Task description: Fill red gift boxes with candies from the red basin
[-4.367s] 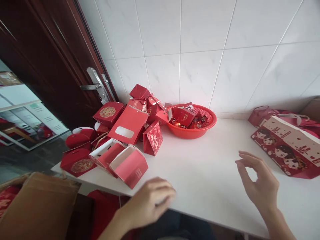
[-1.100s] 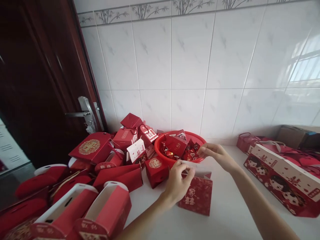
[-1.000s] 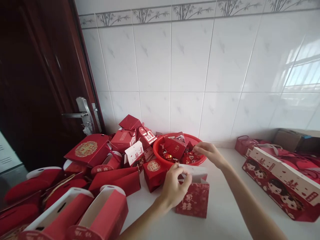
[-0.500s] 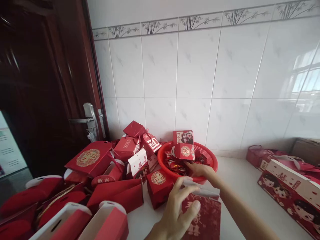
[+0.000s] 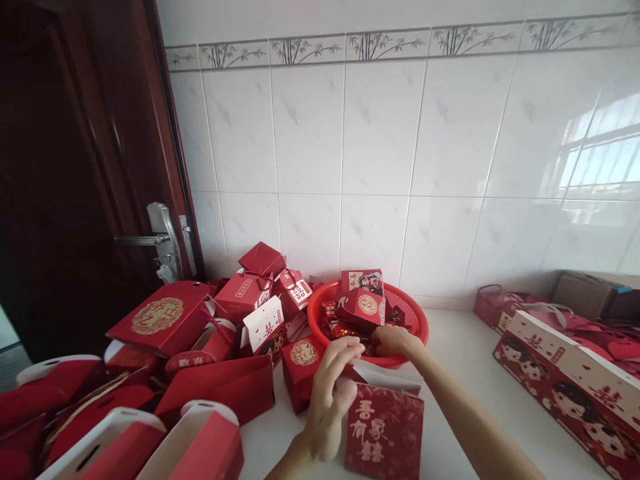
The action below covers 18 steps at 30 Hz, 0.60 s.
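A red basket [image 5: 423,328] holds wrapped sweets [image 5: 345,330] and two small printed red boxes [image 5: 367,303]. My right hand [image 5: 395,340] reaches into the basket's front part among the sweets; its fingertips are hidden, as is whatever they touch. In front of the basket stands a dark red box [image 5: 384,430] with gold characters and a raised pale flap. At that box's left edge is my left hand [image 5: 327,400], its fingers apart and curved beside the flap, holding nothing visible.
Many red boxes [image 5: 215,393], some with open tops, crowd the left side. A long printed box [image 5: 570,393], red bags [image 5: 585,323] and a cardboard box [image 5: 595,297] lie at the right. A tiled wall and a dark door stand behind.
The view has turned slightly to the right. My left hand has drawn off the front of the dark red box to its left edge. My right hand remains in the basket.
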### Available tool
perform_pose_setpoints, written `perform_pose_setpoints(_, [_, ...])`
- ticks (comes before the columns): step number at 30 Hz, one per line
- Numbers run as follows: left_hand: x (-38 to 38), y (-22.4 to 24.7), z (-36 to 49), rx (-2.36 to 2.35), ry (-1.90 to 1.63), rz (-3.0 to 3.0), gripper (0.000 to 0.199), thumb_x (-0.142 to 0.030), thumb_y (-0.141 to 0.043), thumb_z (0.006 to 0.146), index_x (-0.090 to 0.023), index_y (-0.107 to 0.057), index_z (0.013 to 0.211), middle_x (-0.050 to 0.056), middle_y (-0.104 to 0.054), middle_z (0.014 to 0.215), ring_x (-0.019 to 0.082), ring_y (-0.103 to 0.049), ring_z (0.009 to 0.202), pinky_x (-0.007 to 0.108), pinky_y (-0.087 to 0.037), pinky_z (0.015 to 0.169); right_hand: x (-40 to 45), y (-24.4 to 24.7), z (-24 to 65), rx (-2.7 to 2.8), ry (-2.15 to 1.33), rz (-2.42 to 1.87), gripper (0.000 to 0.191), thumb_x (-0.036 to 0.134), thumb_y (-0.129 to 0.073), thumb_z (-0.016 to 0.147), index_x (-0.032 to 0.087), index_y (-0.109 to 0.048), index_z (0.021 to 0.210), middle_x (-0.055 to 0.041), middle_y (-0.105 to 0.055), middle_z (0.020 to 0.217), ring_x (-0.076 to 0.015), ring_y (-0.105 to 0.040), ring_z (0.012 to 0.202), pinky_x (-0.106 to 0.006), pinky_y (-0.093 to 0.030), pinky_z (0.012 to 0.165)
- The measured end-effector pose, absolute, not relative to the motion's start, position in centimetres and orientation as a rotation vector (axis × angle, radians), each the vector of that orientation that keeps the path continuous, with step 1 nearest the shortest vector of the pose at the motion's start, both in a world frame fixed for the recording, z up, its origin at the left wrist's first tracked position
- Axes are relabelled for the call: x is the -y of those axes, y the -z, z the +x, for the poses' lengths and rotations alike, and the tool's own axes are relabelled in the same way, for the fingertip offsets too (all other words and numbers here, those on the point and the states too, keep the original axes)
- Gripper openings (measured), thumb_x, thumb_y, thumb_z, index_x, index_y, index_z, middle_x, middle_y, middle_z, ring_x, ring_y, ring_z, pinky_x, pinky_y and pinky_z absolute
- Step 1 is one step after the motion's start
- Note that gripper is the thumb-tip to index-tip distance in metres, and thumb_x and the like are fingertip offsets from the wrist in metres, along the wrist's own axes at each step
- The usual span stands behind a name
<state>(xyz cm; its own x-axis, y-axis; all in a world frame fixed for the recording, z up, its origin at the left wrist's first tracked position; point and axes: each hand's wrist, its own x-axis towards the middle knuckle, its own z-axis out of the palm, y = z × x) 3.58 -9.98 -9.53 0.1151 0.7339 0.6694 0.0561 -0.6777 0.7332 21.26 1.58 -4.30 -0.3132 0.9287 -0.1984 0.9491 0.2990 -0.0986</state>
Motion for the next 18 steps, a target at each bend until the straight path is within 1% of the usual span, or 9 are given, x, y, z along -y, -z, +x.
perform_pose_setpoints(3, [9.0, 9.6, 3.5, -0.793, -1.659, 1.663, 0.05, -0.055, -0.044, 0.096, -0.022, -0.064, 0.128, 0.011, -0.06, 0.132, 0.027, -0.059, 0.113, 0.039, -0.044, 0.102, -1.3, 4.4, 21.9, -2.416, 0.305, 1.918, 0.036, 0.009, -0.063, 0.078, 0.016, -0.074, 0.112, -0.0222, -0.07, 0.12, -0.0405, -0.067, 0.115, -0.047, -0.052, 0.089])
perform_pose_setpoints(7, [6.9, 8.5, 3.8, -0.946, -1.595, 1.5, 0.05, -0.055, -0.046, 0.093, -0.016, -0.071, 0.111, 0.013, -0.069, 0.119, 0.027, -0.062, 0.109, 0.038, -0.047, 0.099, -1.3, 4.5, 23.0, -2.408, 0.378, 2.137, 0.04, 0.003, -0.057, 0.078, 0.012, -0.071, 0.114, -0.0263, -0.068, 0.122, -0.0413, -0.066, 0.115, -0.05, -0.051, 0.088])
perform_pose_setpoints(9, [5.9, 7.4, 4.1, -1.019, -1.533, 1.512, 0.048, -0.054, -0.051, 0.088, -0.015, -0.074, 0.103, 0.013, -0.072, 0.114, 0.027, -0.065, 0.106, 0.037, -0.049, 0.097, -1.6, 4.6, 23.6, -2.448, 0.472, 2.205, 0.036, 0.003, -0.055, 0.079, 0.012, -0.072, 0.109, -0.0242, -0.071, 0.118, -0.0383, -0.068, 0.111, -0.046, -0.052, 0.085])
perform_pose_setpoints(12, [4.6, 5.5, 4.3, -1.094, -1.328, 1.628, 0.043, -0.05, -0.056, 0.083, -0.016, -0.076, 0.1, 0.011, -0.075, 0.11, 0.027, -0.067, 0.104, 0.035, -0.05, 0.095, -2.1, 4.5, 24.6, -2.565, 0.706, 2.168, 0.021, 0.007, -0.057, 0.079, 0.015, -0.074, 0.09, -0.0138, -0.077, 0.098, -0.0268, -0.073, 0.095, -0.033, -0.054, 0.079])
perform_pose_setpoints(14, [3.6, 4.2, 4.2, -1.154, -1.07, 1.771, 0.04, -0.045, -0.055, 0.083, -0.018, -0.077, 0.102, 0.01, -0.076, 0.109, 0.026, -0.069, 0.103, 0.034, -0.05, 0.094, -2.4, 4.5, 25.2, -2.673, 1.057, 2.122, 0.013, 0.011, -0.061, 0.079, 0.016, -0.073, 0.079, -0.0074, -0.077, 0.084, -0.0197, -0.072, 0.082, -0.026, -0.053, 0.074])
perform_pose_setpoints(16, [2.2, 3.0, 4.3, -1.242, -0.739, 1.946, 0.037, -0.04, -0.055, 0.081, -0.019, -0.079, 0.101, 0.008, -0.078, 0.108, 0.027, -0.07, 0.102, 0.034, -0.05, 0.094, -2.8, 4.6, 25.6, -2.715, 1.601, 2.122, 0.007, 0.013, -0.065, 0.075, 0.016, -0.071, 0.072, -0.0037, -0.074, 0.074, -0.0158, -0.069, 0.071, -0.024, -0.053, 0.069])
perform_pose_setpoints(18, [0.6, 2.2, 4.7, -1.34, -0.362, 2.093, 0.039, -0.039, -0.059, 0.077, -0.019, -0.079, 0.105, 0.008, -0.077, 0.112, 0.03, -0.069, 0.107, 0.036, -0.049, 0.097, -3.2, 4.9, 25.9, -2.631, 2.154, 2.139, 0.005, 0.016, -0.071, 0.07, 0.016, -0.068, 0.067, -0.0019, -0.07, 0.066, -0.0142, -0.065, 0.063, -0.025, -0.052, 0.065])
